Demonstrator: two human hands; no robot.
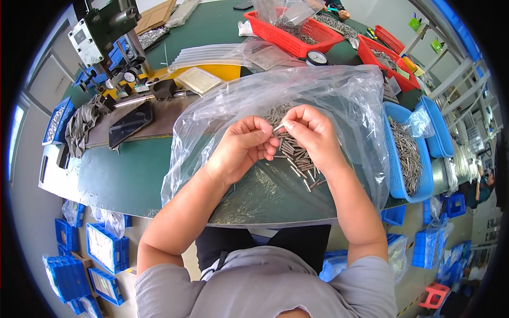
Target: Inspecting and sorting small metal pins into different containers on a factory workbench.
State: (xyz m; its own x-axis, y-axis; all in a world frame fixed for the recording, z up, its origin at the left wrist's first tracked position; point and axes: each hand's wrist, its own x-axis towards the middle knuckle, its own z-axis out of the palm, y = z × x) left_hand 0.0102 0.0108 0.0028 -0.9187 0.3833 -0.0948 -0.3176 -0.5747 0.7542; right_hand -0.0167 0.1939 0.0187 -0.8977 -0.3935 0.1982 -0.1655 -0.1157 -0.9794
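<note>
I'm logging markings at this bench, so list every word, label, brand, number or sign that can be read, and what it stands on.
None can be read for certain.
Dial gauge near the red basket: face marks too small to read.
White block on the green machine: small dark mark, too blurred to read.
Small dial below it: too small to read.
Metal pins: no lettering visible.

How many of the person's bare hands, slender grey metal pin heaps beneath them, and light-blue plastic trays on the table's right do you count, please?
Bare left hand and bare right hand: 2
Grey metal pin heap: 1
Light-blue plastic trays: 2
Total: 5
</note>
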